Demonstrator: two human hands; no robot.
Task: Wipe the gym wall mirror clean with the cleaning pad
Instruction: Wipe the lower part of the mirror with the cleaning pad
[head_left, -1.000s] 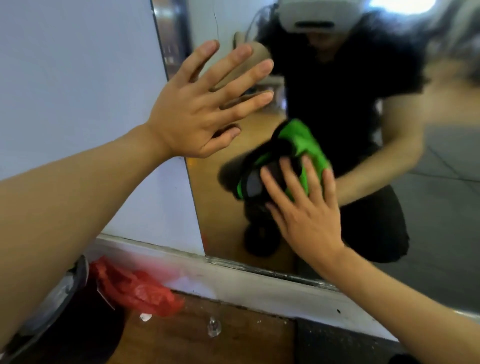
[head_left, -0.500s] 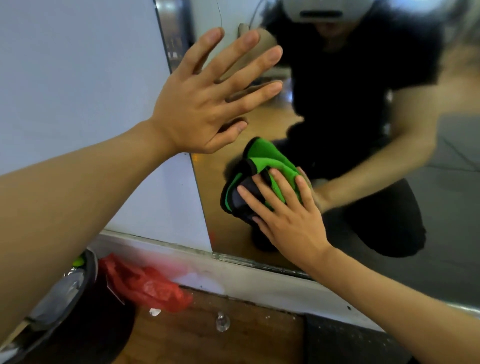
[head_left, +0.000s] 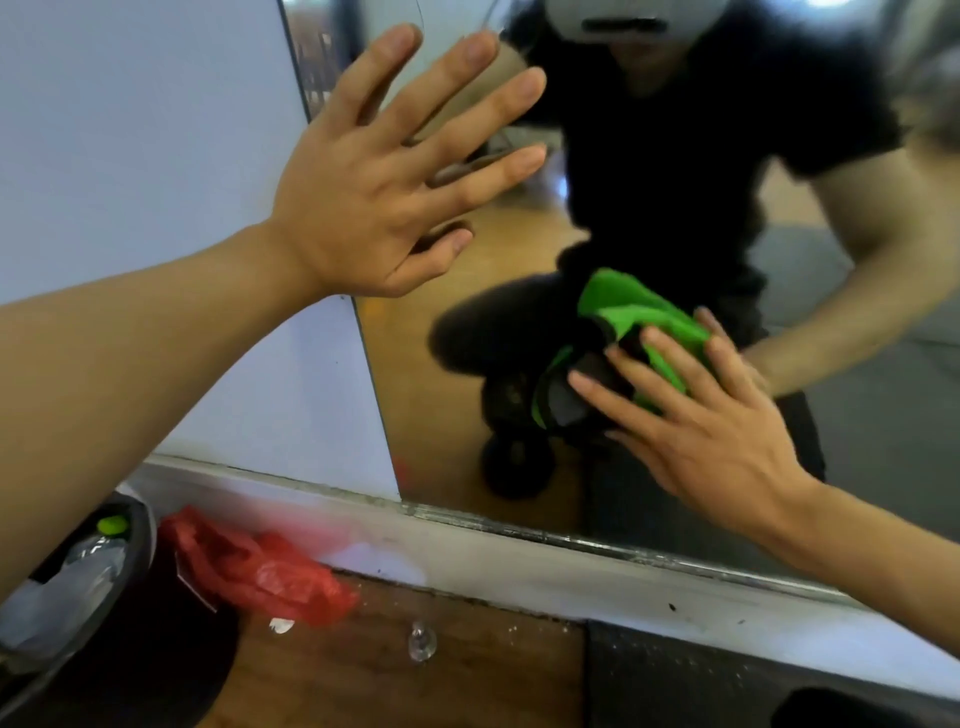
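Pressing cleaning pad (head_left: 631, 332) on mirror (head_left: 441, 395) near lower-left edge: right hand (head_left: 701, 415).

Floor (head_left: 363, 675) under me is brown wood planks, switching to a dark mat (head_left: 675, 691) on the right. Sitting on it: a crumpled red plastic bag (head_left: 260, 566) against the white baseboard (head_left: 519, 566), a black bin (head_left: 124, 649) just left of it, and a small clear glass thing (head_left: 422, 640).

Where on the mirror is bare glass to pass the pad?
Bare glass lies between the flat left hand and the green-and-black cleaning pad, down to the mirror's bottom edge. Crowded under the right hand.
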